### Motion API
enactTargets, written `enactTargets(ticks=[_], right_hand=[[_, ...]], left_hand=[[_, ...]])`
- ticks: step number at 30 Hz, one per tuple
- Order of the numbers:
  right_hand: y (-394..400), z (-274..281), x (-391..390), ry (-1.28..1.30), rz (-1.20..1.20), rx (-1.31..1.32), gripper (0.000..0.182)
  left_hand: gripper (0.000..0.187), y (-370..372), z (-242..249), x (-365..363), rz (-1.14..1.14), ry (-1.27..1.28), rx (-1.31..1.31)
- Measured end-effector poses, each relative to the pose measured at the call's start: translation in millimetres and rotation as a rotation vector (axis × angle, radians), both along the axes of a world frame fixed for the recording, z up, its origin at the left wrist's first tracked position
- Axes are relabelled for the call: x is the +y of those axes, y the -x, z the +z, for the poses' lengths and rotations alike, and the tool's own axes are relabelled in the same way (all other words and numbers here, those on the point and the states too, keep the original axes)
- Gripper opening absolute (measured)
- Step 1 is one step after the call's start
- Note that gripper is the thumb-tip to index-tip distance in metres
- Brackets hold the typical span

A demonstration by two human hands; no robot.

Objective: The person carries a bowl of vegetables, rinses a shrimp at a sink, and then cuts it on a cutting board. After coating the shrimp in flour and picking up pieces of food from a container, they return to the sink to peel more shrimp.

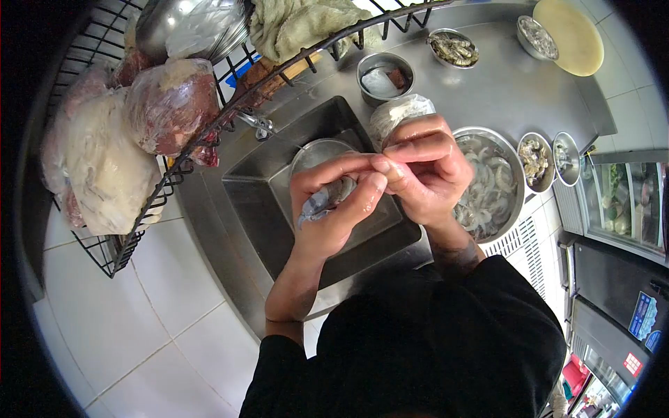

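A grey shrimp [327, 198] lies in the curl of my left hand [331, 233], its bluish end sticking out past the fingers. The thumb and index finger of that hand are pressed together over the sink [244, 188]. My right hand [432, 174] is closed in a pinch, its fingertips meeting the left ones; what they grip is hidden. Just right of it is a large steel bowl [521, 198] holding many grey shrimp [491, 174]. Below my hands a round, thin-rimmed vessel [317, 148] stands in the sink.
Overhead at left, a black wire rack [167, 182] carries wrapped meat [174, 104]. A faucet [259, 125] is at the sink's back. Around the counter are a metal pot [364, 94], a clear plastic bag [401, 115], several small bowls [538, 164] and a round yellowish board [578, 38].
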State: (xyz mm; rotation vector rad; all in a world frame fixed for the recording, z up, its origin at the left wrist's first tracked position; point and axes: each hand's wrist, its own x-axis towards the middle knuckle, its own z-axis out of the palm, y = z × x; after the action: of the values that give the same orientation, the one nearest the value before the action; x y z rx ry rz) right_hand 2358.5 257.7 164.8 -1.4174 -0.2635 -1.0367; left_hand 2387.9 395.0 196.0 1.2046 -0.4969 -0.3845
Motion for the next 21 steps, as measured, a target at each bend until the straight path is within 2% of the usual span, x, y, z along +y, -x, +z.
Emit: enactTargets(ticks=[9, 14, 16, 21], right_hand=[[0.8, 0.9, -0.7, 0.043, -0.035, -0.01, 0.017], [-2.2, 1.4, -3.7, 0.222, -0.127, -0.09, 0.018], [-1.2, 2.1, -2.9, 0.211, -0.118, -0.08, 0.018], [0.6, -1.9, 1.4, 0.128, -0.052, -0.045, 0.018]], left_hand=[[0.014, -0.1, 1.9, 0.0, -0.029, 0.026, 0.064], [0.012, -1.5, 4.6, 1.9, -0.061, 0.018, 0.107], [0.012, -1.0, 2.3, 1.0, 0.006, -0.067, 0.016], [0.014, -1.6, -1.5, 5.1, -0.007, -0.05, -0.017]])
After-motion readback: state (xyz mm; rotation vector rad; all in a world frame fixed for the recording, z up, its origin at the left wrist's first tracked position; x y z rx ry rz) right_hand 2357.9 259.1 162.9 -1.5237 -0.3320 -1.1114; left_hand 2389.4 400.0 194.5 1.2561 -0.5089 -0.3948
